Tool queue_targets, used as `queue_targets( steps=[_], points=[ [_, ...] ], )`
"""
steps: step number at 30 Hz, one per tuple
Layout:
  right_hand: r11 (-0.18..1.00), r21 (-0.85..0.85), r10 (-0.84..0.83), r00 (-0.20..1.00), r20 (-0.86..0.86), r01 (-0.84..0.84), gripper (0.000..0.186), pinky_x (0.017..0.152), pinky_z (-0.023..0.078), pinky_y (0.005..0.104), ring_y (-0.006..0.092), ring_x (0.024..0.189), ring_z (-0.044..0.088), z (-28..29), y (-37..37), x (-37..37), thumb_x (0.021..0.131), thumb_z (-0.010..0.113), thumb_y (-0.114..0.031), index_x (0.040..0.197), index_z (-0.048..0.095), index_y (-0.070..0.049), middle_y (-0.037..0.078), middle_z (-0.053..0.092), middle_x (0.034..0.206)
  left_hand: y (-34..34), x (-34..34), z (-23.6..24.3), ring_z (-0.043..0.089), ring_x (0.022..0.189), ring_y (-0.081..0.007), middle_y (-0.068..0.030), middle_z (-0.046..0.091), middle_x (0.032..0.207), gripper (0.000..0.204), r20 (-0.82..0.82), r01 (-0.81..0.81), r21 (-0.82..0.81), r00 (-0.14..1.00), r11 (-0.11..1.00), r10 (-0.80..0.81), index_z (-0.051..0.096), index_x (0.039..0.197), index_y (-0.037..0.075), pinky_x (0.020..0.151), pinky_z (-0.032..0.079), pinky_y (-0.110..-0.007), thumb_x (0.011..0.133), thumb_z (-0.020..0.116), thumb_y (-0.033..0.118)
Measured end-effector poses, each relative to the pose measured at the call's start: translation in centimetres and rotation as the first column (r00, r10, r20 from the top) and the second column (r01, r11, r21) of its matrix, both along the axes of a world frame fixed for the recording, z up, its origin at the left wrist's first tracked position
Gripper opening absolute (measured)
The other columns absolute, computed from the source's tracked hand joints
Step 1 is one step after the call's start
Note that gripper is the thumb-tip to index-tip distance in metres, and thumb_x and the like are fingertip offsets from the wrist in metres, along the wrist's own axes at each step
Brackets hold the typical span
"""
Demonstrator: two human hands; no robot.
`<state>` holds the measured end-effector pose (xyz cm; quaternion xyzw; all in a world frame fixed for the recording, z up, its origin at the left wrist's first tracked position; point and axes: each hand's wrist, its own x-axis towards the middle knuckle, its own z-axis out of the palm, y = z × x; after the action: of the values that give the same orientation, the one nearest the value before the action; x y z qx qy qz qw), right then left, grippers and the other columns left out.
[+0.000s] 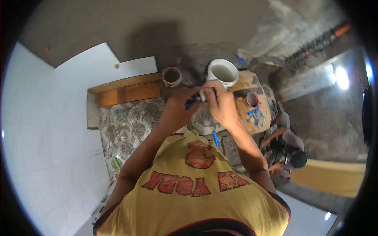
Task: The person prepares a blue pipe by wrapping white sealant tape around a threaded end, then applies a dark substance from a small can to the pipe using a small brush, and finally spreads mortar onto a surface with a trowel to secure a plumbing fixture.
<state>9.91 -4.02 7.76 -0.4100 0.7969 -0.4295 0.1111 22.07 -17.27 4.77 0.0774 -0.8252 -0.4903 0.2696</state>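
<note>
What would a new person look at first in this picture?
Probably the yellow shirt with big red print, filling the bottom middle. Just above it, the left hand and right hand meet at a small dark-blue thing, too blurred to name. A white bucket stands just beyond the right hand.

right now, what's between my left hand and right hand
A small dark blue item with a whitish part at its end lies between the left hand and right hand in the head view; it's too blurred to identify.
</note>
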Motion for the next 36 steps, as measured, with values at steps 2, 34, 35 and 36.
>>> queue_targets(
  steps=[2, 34, 35, 36],
  points=[
    [0.996, -0.085, 0.04, 0.988, 0.148, -0.027, 0.028, 0.079, 0.053, 0.0359, 0.0288, 0.087, 0.069, -0.8, 0.6, -0.3, 0.096, 0.059, -0.006, 0.124, 0.056, -0.007, 0.014, 0.069, 0.089, -0.1, -0.4, -1.0, 0.066, 0.093, -0.0275, -0.0143, 0.066, 0.103, 0.041, 0.013, 0.029, 0.105, 0.999, 0.994, -0.031, 0.064, 0.123, 0.006, 0.082, 0.052, -0.037, 0.084, 0.075, 0.012],
    [0.884, 0.212, 0.467, 0.77, -0.435, -0.417, 0.066, 0.084, 0.054, 0.0438, 0.0365, 0.109, 0.062, 9.2, 4.1, -3.8, 0.075, 0.058, 0.015, 0.135, 0.053, -0.011, 0.017, 0.06, 0.121, 1.2, -1.5, 1.7, 0.065, 0.071, -0.0087, -0.0068, 0.069, 0.089, 0.025, -0.156, 0.271, 0.643, 0.962, 0.716, -0.224, 0.065, 0.108, 0.001, 0.06, 0.054, -0.022, 0.086, 0.076, 0.005],
    [0.875, 0.228, 0.483, 0.755, -0.443, -0.426, 0.067, 0.084, 0.054, 0.0441, 0.0364, 0.109, 0.061, 9.3, 4.0, -3.7, 0.074, 0.057, 0.016, 0.136, 0.053, -0.012, 0.016, 0.06, 0.121, 1.3, -1.5, 1.4, 0.065, 0.072, -0.0088, -0.007, 0.069, 0.092, 0.03, -0.233, 0.302, 0.621, 0.952, 0.724, -0.197, 0.063, 0.113, 0.001, 0.061, 0.054, -0.023, 0.085, 0.076, 0.004],
    [0.874, 0.229, 0.486, 0.753, -0.444, -0.429, 0.067, 0.084, 0.054, 0.0441, 0.0364, 0.109, 0.061, 9.4, 3.8, -3.7, 0.074, 0.057, 0.016, 0.136, 0.053, -0.012, 0.016, 0.06, 0.121, 1.4, -1.4, 1.3, 0.065, 0.073, -0.0089, -0.0072, 0.069, 0.095, 0.035, -0.308, 0.331, 0.595, 0.935, 0.732, -0.172, 0.061, 0.117, 0.002, 0.061, 0.055, -0.023, 0.085, 0.076, 0.003]
  ],
)
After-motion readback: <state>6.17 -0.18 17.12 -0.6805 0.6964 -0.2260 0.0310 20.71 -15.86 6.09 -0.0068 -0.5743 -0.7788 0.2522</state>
